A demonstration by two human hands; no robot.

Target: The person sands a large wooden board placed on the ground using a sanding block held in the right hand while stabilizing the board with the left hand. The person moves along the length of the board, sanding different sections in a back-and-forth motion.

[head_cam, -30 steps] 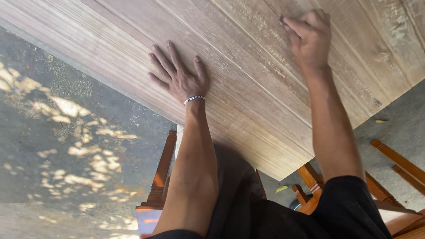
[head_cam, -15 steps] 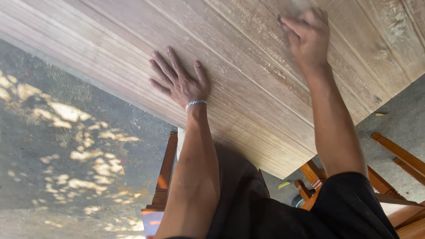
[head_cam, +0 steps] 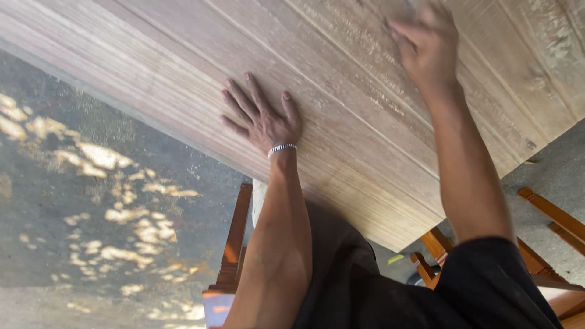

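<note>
With the left hand flat and splayed, steadying the wooden panel that fills the frame from nine to three o'clock, the right hand, curled at one o'clock around something hidden, works best with even pressure along the grain.

One wooden panel, made of several grooved boards whose exact number is hard to tell, fills the upper part of the view. Two hands lie on it: the left hand spread flat, the right hand curled and blurred. One silver bracelet circles the left wrist. Below the panel, at least three pieces of orange-brown wooden furniture frame show: one by the left arm, one under the panel's corner, one at the right edge.
</note>
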